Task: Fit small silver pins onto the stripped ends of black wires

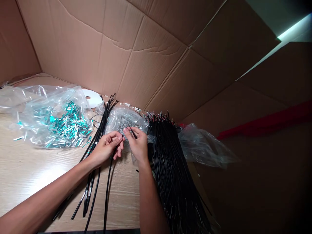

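In the middle of the head view, my left hand (110, 144) is closed, pinching a black cable (109, 188) near its end; the cable's length hangs down towards the table's front edge. My right hand (138, 144) is closed close beside it, thumb and forefinger almost touching the left fingertips. A thin black piece (133, 132), which looks like cable, shows between the right fingers; where it leads is hidden. Behind both hands lies a clear plastic bag (114, 118) with many tiny silvery parts (125, 123) in it.
A loose bunch of black cables (103, 118) lies left of my hands. On the right is a thick bundle of black cables (168, 156) with bared ends. A clear bag of teal and silver strips (70, 122) lies left. Cardboard walls (117, 48) stand behind; a red cloth (263, 120) hangs right.
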Action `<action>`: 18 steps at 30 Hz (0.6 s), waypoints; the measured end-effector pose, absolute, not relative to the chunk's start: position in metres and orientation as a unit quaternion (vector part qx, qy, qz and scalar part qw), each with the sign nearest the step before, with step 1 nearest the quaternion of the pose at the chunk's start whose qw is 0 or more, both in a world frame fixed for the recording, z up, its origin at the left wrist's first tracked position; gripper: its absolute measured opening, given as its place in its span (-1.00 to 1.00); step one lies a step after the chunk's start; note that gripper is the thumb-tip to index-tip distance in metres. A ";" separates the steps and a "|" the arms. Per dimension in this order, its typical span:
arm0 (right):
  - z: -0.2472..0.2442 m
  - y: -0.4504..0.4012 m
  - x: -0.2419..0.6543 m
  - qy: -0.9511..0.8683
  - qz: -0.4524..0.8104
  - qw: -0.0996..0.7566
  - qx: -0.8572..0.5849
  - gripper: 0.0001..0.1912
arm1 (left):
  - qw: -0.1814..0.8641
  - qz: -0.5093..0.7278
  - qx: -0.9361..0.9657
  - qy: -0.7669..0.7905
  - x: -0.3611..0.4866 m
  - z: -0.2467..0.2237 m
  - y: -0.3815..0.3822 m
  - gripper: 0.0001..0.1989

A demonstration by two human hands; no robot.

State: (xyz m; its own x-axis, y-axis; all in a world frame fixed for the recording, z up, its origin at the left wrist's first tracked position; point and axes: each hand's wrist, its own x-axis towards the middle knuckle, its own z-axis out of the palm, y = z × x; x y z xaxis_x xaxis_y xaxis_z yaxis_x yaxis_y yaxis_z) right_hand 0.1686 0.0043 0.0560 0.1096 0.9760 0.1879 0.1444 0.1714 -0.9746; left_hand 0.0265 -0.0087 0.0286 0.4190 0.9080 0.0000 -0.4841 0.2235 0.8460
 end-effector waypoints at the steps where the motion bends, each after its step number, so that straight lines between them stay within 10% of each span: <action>1: 0.051 0.004 0.169 -0.540 0.406 0.537 -0.506 -0.75 | 0.735 0.471 0.412 0.262 0.026 0.030 -0.009 -0.60; 18: 0.045 -0.004 0.168 -0.338 0.693 0.481 -0.419 -0.59 | 0.691 0.451 0.520 0.220 0.020 0.029 -0.010 -0.67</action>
